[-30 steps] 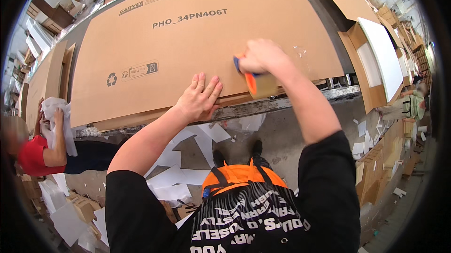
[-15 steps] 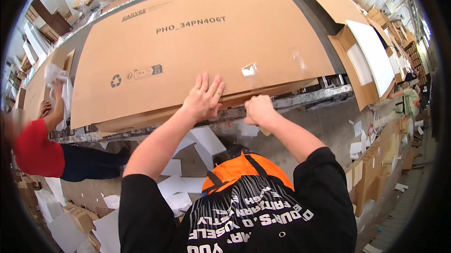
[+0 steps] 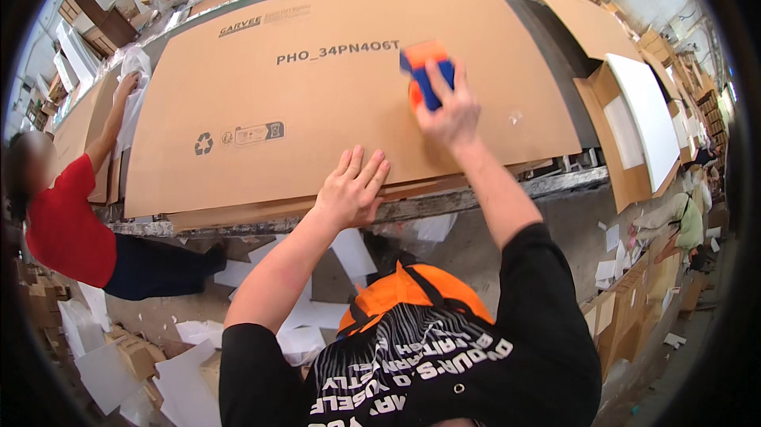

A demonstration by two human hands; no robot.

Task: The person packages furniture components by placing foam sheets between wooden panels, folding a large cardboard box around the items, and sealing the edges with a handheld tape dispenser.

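Note:
A large flat cardboard carton (image 3: 333, 110) lies in front of me, its long near edge toward my body, with dark print on its top. My left hand (image 3: 353, 189) rests on the carton near the middle of that edge, fingers stretched out and holding nothing. Over the right half of the carton, my right hand (image 3: 453, 114) is closed round an orange and blue tape dispenser (image 3: 432, 82). Slight blur hides whether the dispenser touches the cardboard. A small shiny patch of clear tape (image 3: 515, 118) shows to the right of my hand.
The carton lies on a dark conveyor (image 3: 547, 62) with a worn metal rail (image 3: 547, 183). At left, a person in red (image 3: 71, 225) handles plastic wrap (image 3: 131, 98). An open carton with a white panel (image 3: 646, 122) stands right. White sheets (image 3: 305, 312) litter the floor.
My right hand has moved from the near edge up over the carton's top, and the tape dispenser now shows in it. My left hand still lies flat. The person in red has shifted.

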